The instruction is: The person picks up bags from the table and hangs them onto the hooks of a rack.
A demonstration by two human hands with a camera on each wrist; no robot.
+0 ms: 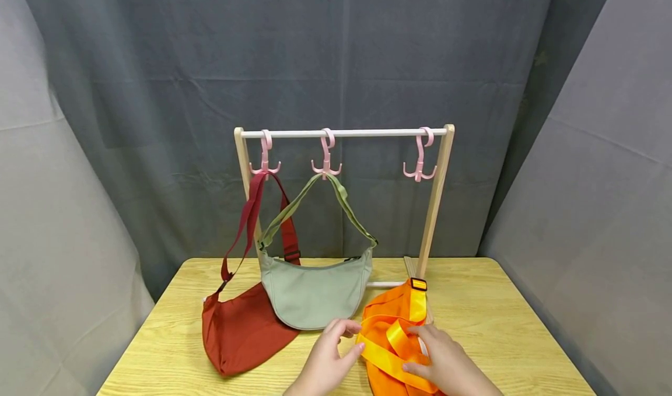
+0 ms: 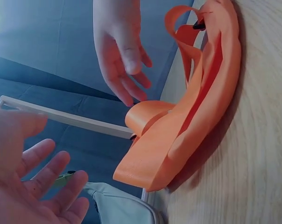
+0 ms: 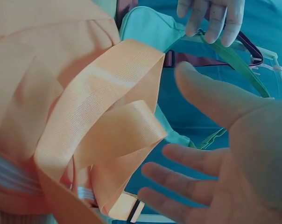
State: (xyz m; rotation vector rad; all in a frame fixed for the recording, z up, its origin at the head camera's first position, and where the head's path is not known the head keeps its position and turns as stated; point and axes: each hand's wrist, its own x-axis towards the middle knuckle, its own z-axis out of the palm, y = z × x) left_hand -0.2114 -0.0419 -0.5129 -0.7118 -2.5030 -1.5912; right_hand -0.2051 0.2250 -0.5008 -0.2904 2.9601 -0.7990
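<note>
Grey cloth [image 1: 325, 46] with creases and a vertical seam closes off the background; the wood-grain tabletop [image 1: 504, 326] is cut off by the lower edge. The orange bag [image 1: 387, 304] lies on it at lower right of centre, its bottom cropped and part of its body hidden under its own strap [image 1: 385, 358], a ribbed, glossy webbing folded in flat loops. The left hand [image 1: 329, 355], lower centre, has its fingers apart, holding nothing; the right hand [image 1: 448, 358], lower right, is likewise spread, and whether its fingertips touch the strap cannot be told. The green bag [image 1: 317, 294], a smooth crescent hanging at centre, hides part of the red bag [image 1: 247, 332]. A rack [image 1: 437, 198] of pale wood stands behind, its right foot largely concealed.
</note>
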